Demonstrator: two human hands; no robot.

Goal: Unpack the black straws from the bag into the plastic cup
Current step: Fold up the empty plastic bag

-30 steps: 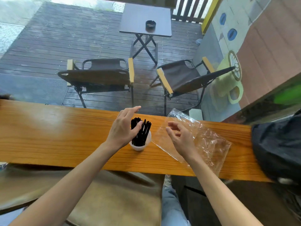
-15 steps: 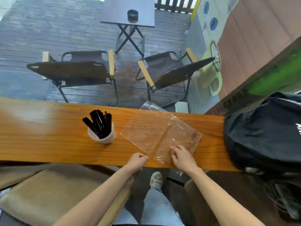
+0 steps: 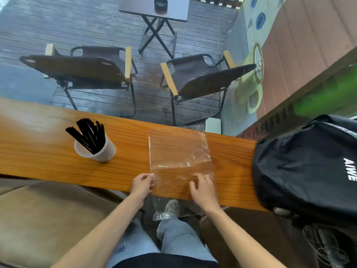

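Several black straws (image 3: 87, 134) stand fanned out in a white plastic cup (image 3: 100, 150) on the wooden counter (image 3: 38, 151), left of centre. A clear plastic bag (image 3: 178, 151) lies flat on the counter to the right of the cup, with nothing visible inside, and its near end hangs over the counter's front edge. My left hand (image 3: 142, 185) pinches the bag's near left edge. My right hand (image 3: 202, 187) presses flat on the bag's near right part, fingers spread.
A black backpack (image 3: 305, 165) fills the counter's right end, close to the bag. Beyond the counter, lower down, stand two folding chairs (image 3: 197, 78) and a small table (image 3: 154, 6) on a deck. A brown cushioned seat (image 3: 48, 219) is at my left.
My left hand left the cup and came to the bag's near edge. Both hands turned the bag from a slanted lie to straight and flattened it. The view shifted so the cup sits further left.
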